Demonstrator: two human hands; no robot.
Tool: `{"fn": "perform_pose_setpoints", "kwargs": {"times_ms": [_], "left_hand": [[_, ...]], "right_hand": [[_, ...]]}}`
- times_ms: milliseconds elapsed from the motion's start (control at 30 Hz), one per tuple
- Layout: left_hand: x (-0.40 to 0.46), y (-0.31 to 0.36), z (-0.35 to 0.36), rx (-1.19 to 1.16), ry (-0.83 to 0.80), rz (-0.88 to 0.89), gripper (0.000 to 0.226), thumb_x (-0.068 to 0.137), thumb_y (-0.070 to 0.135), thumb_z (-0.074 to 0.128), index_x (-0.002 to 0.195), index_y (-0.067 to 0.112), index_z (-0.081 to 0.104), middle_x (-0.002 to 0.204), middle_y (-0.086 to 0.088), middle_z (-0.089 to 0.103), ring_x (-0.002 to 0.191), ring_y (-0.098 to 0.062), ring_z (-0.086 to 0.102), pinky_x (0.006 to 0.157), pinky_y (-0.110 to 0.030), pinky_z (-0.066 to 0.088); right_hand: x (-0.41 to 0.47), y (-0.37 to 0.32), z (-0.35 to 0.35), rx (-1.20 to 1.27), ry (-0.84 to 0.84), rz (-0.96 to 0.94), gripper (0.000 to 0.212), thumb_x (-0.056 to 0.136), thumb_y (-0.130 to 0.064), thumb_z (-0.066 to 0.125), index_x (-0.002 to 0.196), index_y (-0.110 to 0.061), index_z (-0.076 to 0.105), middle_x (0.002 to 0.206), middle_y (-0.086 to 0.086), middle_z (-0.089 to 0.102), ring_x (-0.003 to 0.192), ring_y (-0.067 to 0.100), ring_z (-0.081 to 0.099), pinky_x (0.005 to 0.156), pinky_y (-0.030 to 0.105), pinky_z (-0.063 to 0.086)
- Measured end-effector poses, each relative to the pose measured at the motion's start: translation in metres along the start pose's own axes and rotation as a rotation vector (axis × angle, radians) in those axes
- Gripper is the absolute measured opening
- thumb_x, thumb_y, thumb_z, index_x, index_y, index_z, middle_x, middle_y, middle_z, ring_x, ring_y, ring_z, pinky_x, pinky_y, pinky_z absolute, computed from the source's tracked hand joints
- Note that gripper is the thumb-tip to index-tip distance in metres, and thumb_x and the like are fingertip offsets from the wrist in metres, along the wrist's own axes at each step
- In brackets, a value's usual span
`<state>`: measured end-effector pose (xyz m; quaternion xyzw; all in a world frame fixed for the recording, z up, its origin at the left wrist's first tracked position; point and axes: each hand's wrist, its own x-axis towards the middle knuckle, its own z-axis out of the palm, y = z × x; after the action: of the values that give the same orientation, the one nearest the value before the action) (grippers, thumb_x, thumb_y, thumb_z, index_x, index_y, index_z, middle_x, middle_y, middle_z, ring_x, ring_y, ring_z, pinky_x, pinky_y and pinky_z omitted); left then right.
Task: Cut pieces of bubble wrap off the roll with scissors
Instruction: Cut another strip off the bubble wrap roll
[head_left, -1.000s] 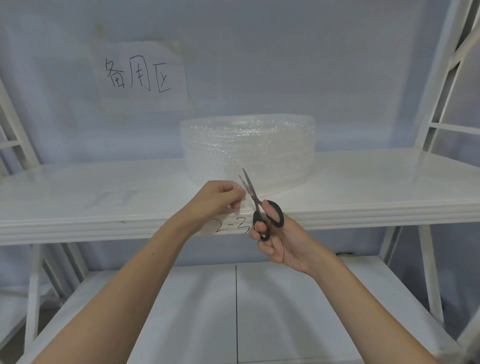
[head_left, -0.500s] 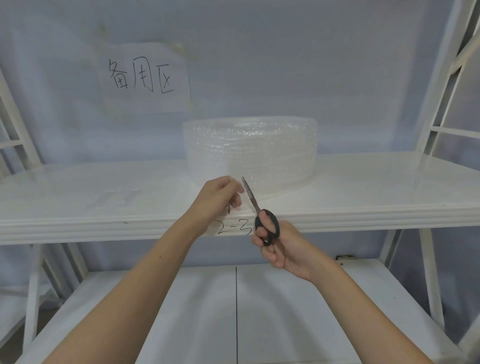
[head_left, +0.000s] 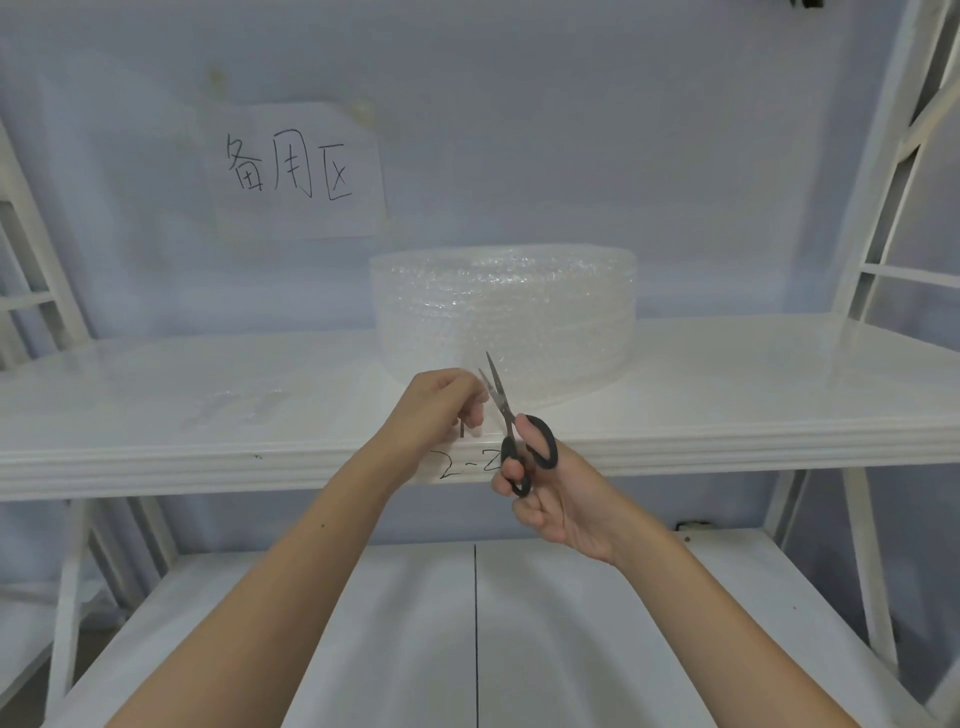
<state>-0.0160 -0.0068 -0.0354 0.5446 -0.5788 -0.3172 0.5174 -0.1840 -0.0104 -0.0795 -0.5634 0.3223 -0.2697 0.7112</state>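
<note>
White shelving fills the view against a pale wall; the upper shelf (head_left: 156, 410) carries a roll of bubble wrap (head_left: 504, 317) just above centre. At 11 o'clock a paper sign (head_left: 296, 171) with handwritten characters is stuck to the wall. Just below centre, the left hand (head_left: 441, 410) has curled fingers pinching a clear edge of the wrap at the roll's foot. At 5 o'clock from it, the right hand (head_left: 550, 493) grips black-handled scissors (head_left: 511, 426), fingers through the loops, blades slightly parted and pointing to 12 o'clock.
</note>
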Motion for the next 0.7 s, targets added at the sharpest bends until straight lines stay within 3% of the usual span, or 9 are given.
{"fn": "perform_pose_setpoints", "kwargs": {"times_ms": [200, 367, 533, 700], "left_hand": [[0.0013, 0.0001, 0.0002, -0.010, 0.024, -0.012, 0.022, 0.090, 0.015, 0.051, 0.069, 0.012, 0.060, 0.056, 0.001, 0.058, 0.046, -0.005, 0.048, 0.056, -0.023, 0.036], [0.0038, 0.0014, 0.0024, -0.044, 0.047, -0.063, 0.035, 0.095, 0.038, 0.051, 0.073, 0.013, 0.061, 0.057, 0.000, 0.061, 0.049, -0.009, 0.050, 0.057, -0.025, 0.038], [0.0020, -0.0024, 0.0010, -0.015, 0.033, -0.009, 0.024, 0.095, 0.022, 0.053, 0.075, 0.012, 0.062, 0.057, 0.004, 0.060, 0.045, -0.003, 0.048, 0.054, -0.023, 0.035], [0.0018, -0.0020, -0.0007, -0.019, 0.019, 0.000, 0.021, 0.092, 0.015, 0.051, 0.074, 0.011, 0.059, 0.057, 0.002, 0.058, 0.045, -0.004, 0.047, 0.054, -0.022, 0.035]], "right_hand": [[0.0048, 0.0004, 0.0000, -0.049, 0.047, -0.039, 0.050, 0.069, -0.070, 0.058, 0.071, -0.021, 0.046, 0.068, -0.006, 0.054, 0.037, 0.008, 0.035, 0.047, 0.025, 0.010], [0.0025, 0.0015, -0.0004, -0.078, 0.066, -0.092, 0.047, 0.075, -0.064, 0.060, 0.074, -0.019, 0.046, 0.070, -0.002, 0.053, 0.036, 0.007, 0.034, 0.033, 0.016, 0.019], [0.0017, 0.0020, -0.0016, -0.055, 0.072, -0.075, 0.051, 0.066, -0.067, 0.063, 0.073, -0.020, 0.045, 0.067, -0.004, 0.053, 0.035, 0.008, 0.034, 0.035, 0.018, 0.015], [-0.0013, 0.0043, -0.0027, -0.009, 0.007, -0.025, 0.050, 0.072, -0.069, 0.054, 0.071, -0.020, 0.046, 0.070, -0.005, 0.053, 0.035, 0.009, 0.035, 0.030, 0.017, 0.020]]}}
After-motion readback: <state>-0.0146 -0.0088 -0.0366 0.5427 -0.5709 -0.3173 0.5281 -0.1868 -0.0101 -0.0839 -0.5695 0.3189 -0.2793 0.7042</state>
